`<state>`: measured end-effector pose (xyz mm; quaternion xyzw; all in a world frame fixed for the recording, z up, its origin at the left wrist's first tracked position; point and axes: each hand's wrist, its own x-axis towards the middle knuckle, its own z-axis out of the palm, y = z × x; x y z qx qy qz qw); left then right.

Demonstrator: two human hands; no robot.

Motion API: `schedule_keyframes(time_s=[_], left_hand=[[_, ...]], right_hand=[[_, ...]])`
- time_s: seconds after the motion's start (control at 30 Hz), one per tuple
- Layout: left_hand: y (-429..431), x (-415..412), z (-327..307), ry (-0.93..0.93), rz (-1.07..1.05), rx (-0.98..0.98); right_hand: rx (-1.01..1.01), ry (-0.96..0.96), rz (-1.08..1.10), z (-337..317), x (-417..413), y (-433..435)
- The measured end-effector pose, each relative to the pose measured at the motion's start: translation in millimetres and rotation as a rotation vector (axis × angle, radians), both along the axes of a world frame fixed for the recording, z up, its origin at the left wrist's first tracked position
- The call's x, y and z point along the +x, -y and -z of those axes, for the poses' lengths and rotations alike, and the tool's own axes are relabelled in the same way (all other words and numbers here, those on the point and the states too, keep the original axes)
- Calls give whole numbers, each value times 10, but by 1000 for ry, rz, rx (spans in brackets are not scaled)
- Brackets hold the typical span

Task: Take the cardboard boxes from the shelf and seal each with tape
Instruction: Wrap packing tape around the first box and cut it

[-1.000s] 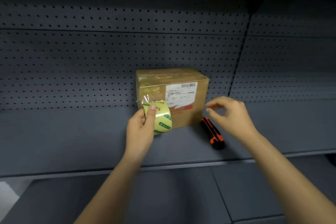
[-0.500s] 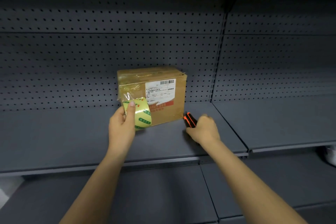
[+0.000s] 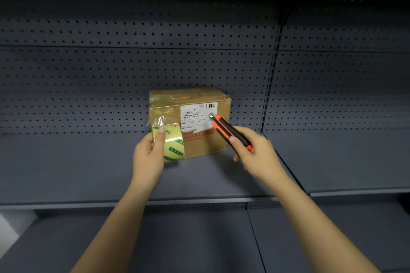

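Left hand: Our left hand (image 3: 148, 157) is wrapped round the tape roll (image 3: 174, 143). The thumb lies across the roll's outer face and the fingers curl behind it.
Right hand: Our right hand (image 3: 257, 153) grips the utility knife (image 3: 228, 131) by the rear of its black and orange handle, with the fingers curled round it.
Utility knife: It slants up and to the left out of the right hand. We see its metal tip in front of the shipping label (image 3: 196, 115), but we cannot tell whether the tip touches the box.
Tape roll: We see clear tape with green printed marks, held on edge against the lower left corner of the box front. A crinkled clear strand (image 3: 158, 121) runs from the top of the roll, just above the left thumb, up onto the box.
Cardboard box: The cardboard box (image 3: 190, 96) stands on the shelf (image 3: 66, 173) just beyond both hands and between them. It is closed, with glossy tape across its top and left part.
Shipping label: It is white with a barcode and sits on the box front, right of the left hand and behind the knife tip. A red printed band runs below it.
Shelf: The dark grey board lies under both hands and carries the box.
Back panel: We see a perforated grey panel (image 3: 111, 73) rising beyond the hands, behind the box.
Lower shelf: A second grey shelf (image 3: 177, 239) lies beneath our forearms.
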<state>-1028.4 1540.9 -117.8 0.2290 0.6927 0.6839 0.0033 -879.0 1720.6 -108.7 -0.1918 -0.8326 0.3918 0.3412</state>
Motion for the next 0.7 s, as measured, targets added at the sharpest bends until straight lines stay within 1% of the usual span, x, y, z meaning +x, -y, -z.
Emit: schedule_keyframes(time_s=[0.1, 0.3, 0.47, 0.6, 0.7], left_hand=[[50, -49, -31, -26, -18, -35], [210, -258, -110, -25, -36, -102], [350, -406, -136, 48, -36, -84], [459, -479, -93, 154, -5, -13], [482, -477, -95, 238, 10, 63]], right_hand=[[60, -100, -14, -87, -60, 51], [174, -132, -57, -182, -302, 116], [354, -65, -48, -338, -601, 237], [480, 68, -160, -445, -814, 391], [630, 117, -177, -518, -906, 443]])
